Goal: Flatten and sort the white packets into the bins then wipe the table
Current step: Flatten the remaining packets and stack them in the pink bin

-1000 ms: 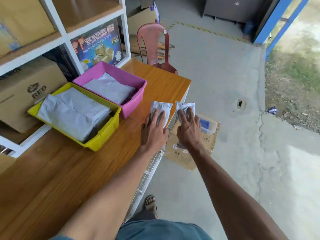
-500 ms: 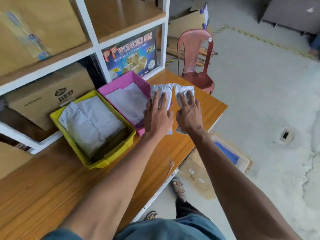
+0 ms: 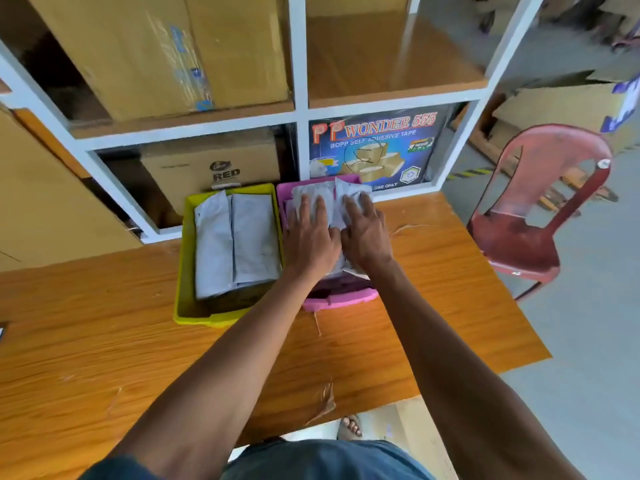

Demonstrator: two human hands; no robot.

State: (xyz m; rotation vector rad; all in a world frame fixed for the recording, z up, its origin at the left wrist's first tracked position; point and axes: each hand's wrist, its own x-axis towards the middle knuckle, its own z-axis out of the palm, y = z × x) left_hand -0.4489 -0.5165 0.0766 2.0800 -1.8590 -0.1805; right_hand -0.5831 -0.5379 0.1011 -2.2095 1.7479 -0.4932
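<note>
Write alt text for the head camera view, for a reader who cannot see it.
A person's left hand and right hand press white packets down into a pink bin on a wooden table. A yellow bin of flat packets sits touching its left side, with shelves of cardboard boxes behind and a red chair to the right.

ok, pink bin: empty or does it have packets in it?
Not empty. White packets lie in the pink bin, with the left hand and right hand pressing flat on them. How many: cannot tell.
</note>
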